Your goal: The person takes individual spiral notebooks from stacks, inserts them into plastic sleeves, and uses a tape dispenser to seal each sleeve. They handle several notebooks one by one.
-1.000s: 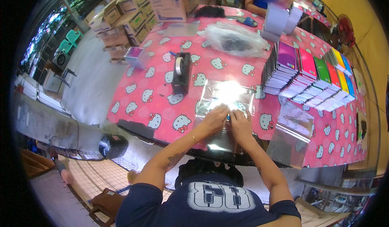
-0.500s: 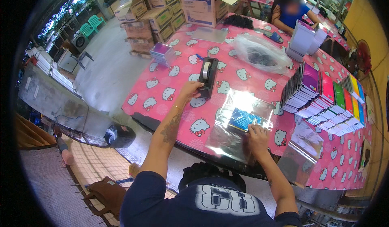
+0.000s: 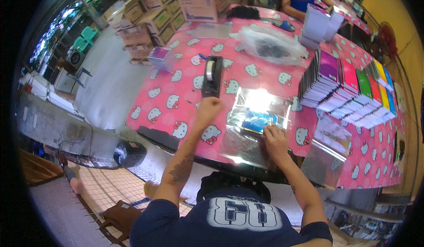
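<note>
While a small blue spiral-bound notebook (image 3: 259, 121) is lying on a glossy clear plastic sheet (image 3: 236, 149), its long axis running roughly left to right, the nearer right hand (image 3: 276, 142) is resting slightly parted fingers on its right end; the thumb's grip cannot be told. Farther off, up and left of the notebook, the left hand (image 3: 210, 108) is curling its fingers together by the near end of a long black tape dispenser (image 3: 212, 87); whether they are pinching tape is unclear. Underneath, a pink cartoon-printed table cover (image 3: 167, 114) is bearing multicoloured notebook stacks (image 3: 346, 90) on the right, and brown cardboard boxes (image 3: 159, 19) are standing beyond, far left.
</note>
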`<state>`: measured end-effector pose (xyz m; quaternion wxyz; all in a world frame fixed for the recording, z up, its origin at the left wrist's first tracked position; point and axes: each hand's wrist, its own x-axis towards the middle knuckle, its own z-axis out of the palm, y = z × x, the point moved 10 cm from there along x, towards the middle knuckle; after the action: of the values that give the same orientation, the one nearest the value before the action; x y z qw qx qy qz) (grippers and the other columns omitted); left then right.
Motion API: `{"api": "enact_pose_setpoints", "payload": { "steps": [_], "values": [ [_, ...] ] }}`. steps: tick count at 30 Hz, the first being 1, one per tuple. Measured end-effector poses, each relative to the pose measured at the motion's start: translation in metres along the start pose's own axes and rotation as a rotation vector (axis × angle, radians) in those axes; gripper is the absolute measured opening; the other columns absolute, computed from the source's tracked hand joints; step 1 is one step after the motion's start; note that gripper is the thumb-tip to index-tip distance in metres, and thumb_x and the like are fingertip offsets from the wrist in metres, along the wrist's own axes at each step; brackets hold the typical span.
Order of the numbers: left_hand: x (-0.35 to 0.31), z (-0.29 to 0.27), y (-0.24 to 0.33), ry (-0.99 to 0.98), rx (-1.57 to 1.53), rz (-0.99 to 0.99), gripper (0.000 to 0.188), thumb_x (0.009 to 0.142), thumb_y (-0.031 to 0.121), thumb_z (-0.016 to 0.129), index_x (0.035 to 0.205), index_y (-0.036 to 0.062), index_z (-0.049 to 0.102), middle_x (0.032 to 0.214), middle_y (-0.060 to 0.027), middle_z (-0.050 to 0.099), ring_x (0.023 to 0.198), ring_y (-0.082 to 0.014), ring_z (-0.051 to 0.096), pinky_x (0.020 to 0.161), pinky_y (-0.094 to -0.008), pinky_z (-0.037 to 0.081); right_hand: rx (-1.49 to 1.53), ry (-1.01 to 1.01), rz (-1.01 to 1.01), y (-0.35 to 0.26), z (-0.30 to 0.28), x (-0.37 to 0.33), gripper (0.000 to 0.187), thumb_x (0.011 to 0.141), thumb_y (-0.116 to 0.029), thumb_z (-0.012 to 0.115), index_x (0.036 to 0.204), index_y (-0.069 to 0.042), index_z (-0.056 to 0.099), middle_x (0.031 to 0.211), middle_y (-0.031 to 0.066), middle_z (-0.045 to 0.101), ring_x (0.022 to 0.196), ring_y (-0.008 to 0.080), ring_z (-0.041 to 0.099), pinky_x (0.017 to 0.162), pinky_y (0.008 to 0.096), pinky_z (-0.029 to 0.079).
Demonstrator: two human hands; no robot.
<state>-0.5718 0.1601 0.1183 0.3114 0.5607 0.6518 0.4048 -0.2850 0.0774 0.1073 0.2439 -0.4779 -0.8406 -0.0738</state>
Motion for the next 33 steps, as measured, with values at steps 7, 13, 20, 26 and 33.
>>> {"api": "enact_pose_setpoints", "payload": {
  "steps": [7, 13, 20, 26, 33],
  "values": [
    [-0.036, 0.139, 0.063, -0.259, 0.197, 0.034, 0.033, 0.085, 0.033, 0.071, 0.08, 0.0005, 0.077, 0.072, -0.0143, 0.072, 0.066, -0.0242, 0.071, 0.064, -0.0379, 0.055, 0.009, 0.021, -0.013, -0.002, -0.009, 0.003, 0.034, 0.081, -0.024, 0.072, 0.112, -0.011, 0.067, 0.113, 0.0016, 0.067, 0.115, 0.0193, 0.063, 0.092, 0.0409, 0.043],
    [-0.044, 0.154, 0.071, -0.271, 0.772, 0.251, 0.048, 0.087, 0.048, 0.069, 0.069, 0.0039, 0.073, 0.07, -0.0198, 0.069, 0.069, -0.0389, 0.07, 0.06, -0.049, 0.053, 0.055, 0.022, 0.004, 0.005, -0.006, 0.001, 0.04, 0.08, -0.026, 0.074, 0.116, -0.011, 0.066, 0.112, 0.0032, 0.066, 0.116, 0.0203, 0.062, 0.093, 0.0423, 0.042],
    [-0.061, 0.137, 0.062, -0.245, 0.759, 0.402, 0.042, 0.09, 0.045, 0.069, 0.079, 0.0043, 0.066, 0.072, -0.018, 0.066, 0.066, -0.0393, 0.066, 0.058, -0.0498, 0.048, 0.134, -0.057, 0.065, 0.0, -0.026, 0.02, 0.051, 0.087, -0.042, 0.069, 0.126, -0.009, 0.064, 0.118, 0.0114, 0.061, 0.117, 0.0281, 0.056, 0.099, 0.0489, 0.039],
    [-0.155, 0.142, 0.075, -0.255, 0.403, 0.61, 0.022, 0.09, 0.026, 0.07, 0.09, 0.0053, 0.062, 0.083, -0.0159, 0.062, 0.073, -0.0375, 0.062, 0.063, -0.0512, 0.046, 0.484, 0.01, 0.232, 0.037, -0.077, 0.049, 0.049, 0.094, -0.04, 0.064, 0.133, -0.011, 0.06, 0.13, 0.0161, 0.058, 0.12, 0.033, 0.055, 0.106, 0.0496, 0.038],
    [-0.251, 0.255, 0.107, -0.665, 0.111, 0.711, 0.013, 0.089, 0.017, 0.071, 0.096, 0.0072, 0.067, 0.093, -0.0122, 0.063, 0.08, -0.0325, 0.066, 0.07, -0.0416, 0.053, 1.585, 0.936, 0.077, -0.029, -0.399, -0.046, 0.02, 0.098, -0.027, 0.056, 0.093, -0.009, 0.062, 0.101, 0.0117, 0.067, 0.09, 0.0246, 0.066, 0.086, 0.0519, 0.046]
  ]
}}
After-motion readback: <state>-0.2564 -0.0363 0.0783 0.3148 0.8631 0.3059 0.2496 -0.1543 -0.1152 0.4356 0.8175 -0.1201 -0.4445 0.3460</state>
